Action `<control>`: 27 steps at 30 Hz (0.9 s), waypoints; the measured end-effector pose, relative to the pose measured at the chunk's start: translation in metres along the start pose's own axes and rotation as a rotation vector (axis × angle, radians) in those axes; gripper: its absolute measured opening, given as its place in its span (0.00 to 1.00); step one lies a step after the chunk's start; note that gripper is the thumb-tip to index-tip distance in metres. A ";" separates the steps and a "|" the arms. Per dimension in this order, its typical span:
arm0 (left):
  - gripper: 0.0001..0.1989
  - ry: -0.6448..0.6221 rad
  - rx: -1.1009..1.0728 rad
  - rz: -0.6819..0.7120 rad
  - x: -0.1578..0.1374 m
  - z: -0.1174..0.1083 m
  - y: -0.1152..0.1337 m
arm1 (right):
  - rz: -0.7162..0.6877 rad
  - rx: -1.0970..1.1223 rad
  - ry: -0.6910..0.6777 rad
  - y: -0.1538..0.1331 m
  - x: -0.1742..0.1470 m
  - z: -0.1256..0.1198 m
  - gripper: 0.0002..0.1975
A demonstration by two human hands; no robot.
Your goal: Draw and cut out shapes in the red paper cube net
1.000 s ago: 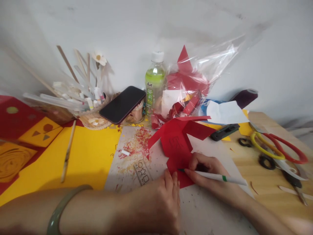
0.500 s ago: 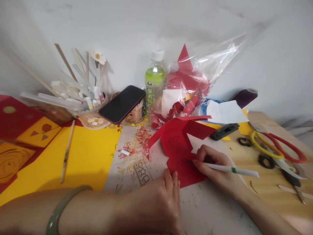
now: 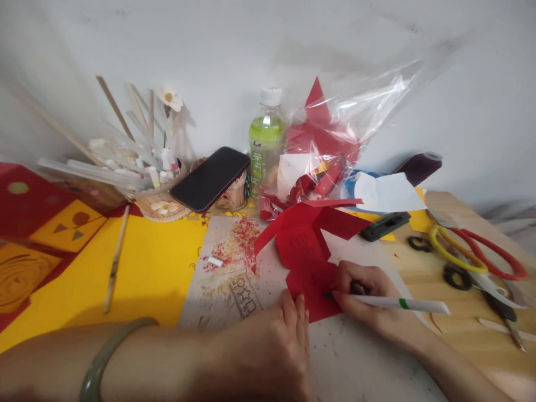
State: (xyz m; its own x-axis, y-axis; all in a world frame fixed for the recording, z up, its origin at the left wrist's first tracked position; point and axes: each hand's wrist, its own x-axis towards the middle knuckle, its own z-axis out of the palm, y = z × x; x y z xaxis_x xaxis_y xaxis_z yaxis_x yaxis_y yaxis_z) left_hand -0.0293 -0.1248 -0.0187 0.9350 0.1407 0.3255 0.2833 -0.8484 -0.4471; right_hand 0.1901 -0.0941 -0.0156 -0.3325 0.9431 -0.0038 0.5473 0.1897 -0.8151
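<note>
A folded red paper piece [image 3: 301, 244] with faint drawn lines lies in front of me, its side flaps raised. My right hand [image 3: 372, 296] is closed around a white marker [image 3: 419, 305] with a green band; the dark tip touches the lower part of the red paper. My left hand [image 3: 272, 340] is at the paper's lower left edge, fingers close together and fingertips holding it down; its palm side is hidden. A stencil ruler [image 3: 245, 296] with shape cut-outs lies partly behind the left hand.
Yellow paper [image 3: 154, 262] with a thin stick [image 3: 115, 259] spreads left. At the back are a pen basket [image 3: 161, 209], phone [image 3: 211, 178], drink bottle [image 3: 266, 142] and clear plastic bag [image 3: 355, 120]. Scissors [image 3: 502, 254] and a dark green stapler-like object [image 3: 385, 225] lie right.
My right hand has shifted slightly down and right with the marker, whose tip is now lower on the red paper. My left hand stays in place.
</note>
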 end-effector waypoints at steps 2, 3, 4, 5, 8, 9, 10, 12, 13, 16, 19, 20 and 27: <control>0.15 -0.003 -0.001 0.001 0.000 0.001 0.000 | 0.012 0.028 0.017 0.001 0.001 -0.001 0.12; 0.15 -0.003 -0.001 0.004 -0.001 0.001 0.001 | 0.022 0.036 0.044 0.001 0.001 -0.001 0.13; 0.16 -0.004 -0.002 0.004 -0.001 0.001 0.001 | 0.030 0.039 0.071 0.002 0.002 -0.002 0.13; 0.16 -0.004 -0.001 0.006 -0.001 0.001 0.001 | 0.034 0.033 0.092 0.002 0.003 -0.002 0.13; 0.16 -0.005 -0.001 0.001 -0.001 0.001 0.001 | 0.023 0.005 0.103 0.001 0.004 -0.002 0.13; 0.16 -0.005 0.003 0.000 -0.001 0.000 0.001 | 0.018 -0.003 0.102 0.000 0.004 -0.001 0.13; 0.16 -0.005 0.007 0.002 -0.001 0.000 0.001 | 0.014 -0.012 0.103 -0.001 0.004 -0.001 0.13; 0.16 -0.007 0.011 0.009 -0.001 -0.001 0.001 | 0.010 -0.027 0.109 -0.002 0.004 0.000 0.13; 0.16 -0.008 0.012 0.012 -0.001 -0.001 0.000 | 0.011 -0.034 0.109 -0.003 0.004 0.000 0.12; 0.16 -0.008 0.015 0.015 -0.001 -0.001 0.000 | 0.011 -0.054 0.115 -0.003 0.005 0.001 0.11; 0.17 -0.015 0.017 0.020 -0.001 0.000 0.000 | 0.010 -0.064 0.113 -0.002 0.005 0.001 0.11; 0.17 -0.013 0.017 0.018 -0.001 0.000 0.000 | 0.012 -0.066 0.107 -0.001 0.005 0.001 0.11; 0.16 -0.017 0.008 0.007 -0.001 0.000 0.001 | 0.040 -0.053 0.050 0.000 0.003 0.000 0.11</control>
State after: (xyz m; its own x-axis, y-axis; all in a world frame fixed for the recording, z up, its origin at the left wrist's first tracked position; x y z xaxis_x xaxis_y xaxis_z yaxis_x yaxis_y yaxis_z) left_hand -0.0302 -0.1257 -0.0189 0.9403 0.1439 0.3084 0.2788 -0.8454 -0.4555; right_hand 0.1889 -0.0908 -0.0162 -0.2712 0.9625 -0.0058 0.5996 0.1642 -0.7833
